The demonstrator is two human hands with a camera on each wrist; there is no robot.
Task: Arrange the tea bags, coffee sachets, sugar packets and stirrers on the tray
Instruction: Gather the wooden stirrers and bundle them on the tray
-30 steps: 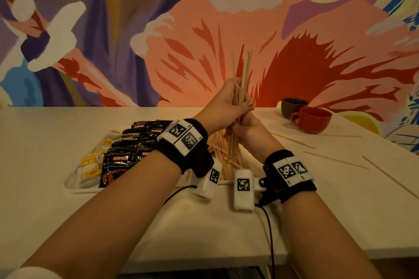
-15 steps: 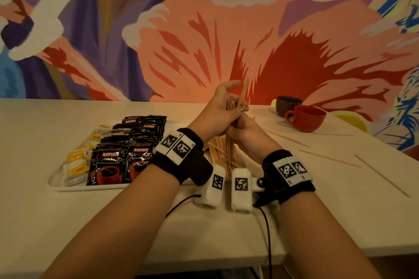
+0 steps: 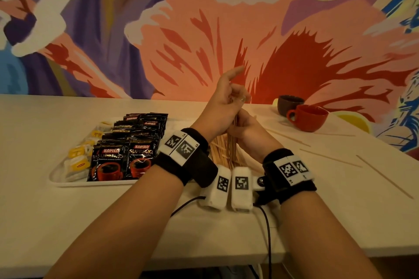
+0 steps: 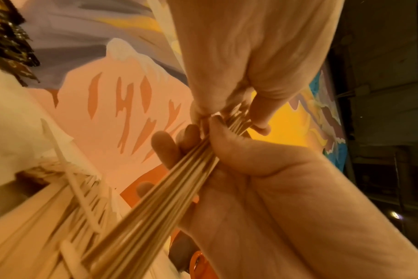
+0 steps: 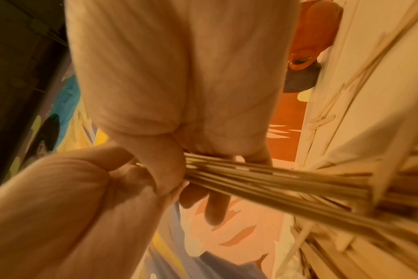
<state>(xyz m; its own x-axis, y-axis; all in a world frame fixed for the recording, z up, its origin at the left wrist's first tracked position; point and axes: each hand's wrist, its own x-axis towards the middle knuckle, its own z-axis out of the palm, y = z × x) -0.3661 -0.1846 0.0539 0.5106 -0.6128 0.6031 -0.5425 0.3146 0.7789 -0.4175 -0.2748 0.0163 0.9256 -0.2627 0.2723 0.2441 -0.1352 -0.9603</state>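
My right hand (image 3: 247,133): it was curled round a bunch of stirrers (image 3: 231,140), low in the middle of the head picture, and I held them standing up.
My left hand (image 3: 223,106): it sat on top of the bunch, thumb and bent fingers pinching the stick tops, one finger poking up.
Stirrer pile (image 3: 221,154): more sticks lay under my hands, and I could not tell how they were lined up.
Tray (image 3: 68,182): at the lower left, it already had coffee sachets (image 3: 120,161) in rows and yellow tea bags (image 3: 78,158) beside them.
Sugar packets: I could not pick them out.
Loose stirrers (image 3: 383,175): a few lay on the table at the right, still to gather, I think.
Cups (image 3: 308,116): far right, by the wall.
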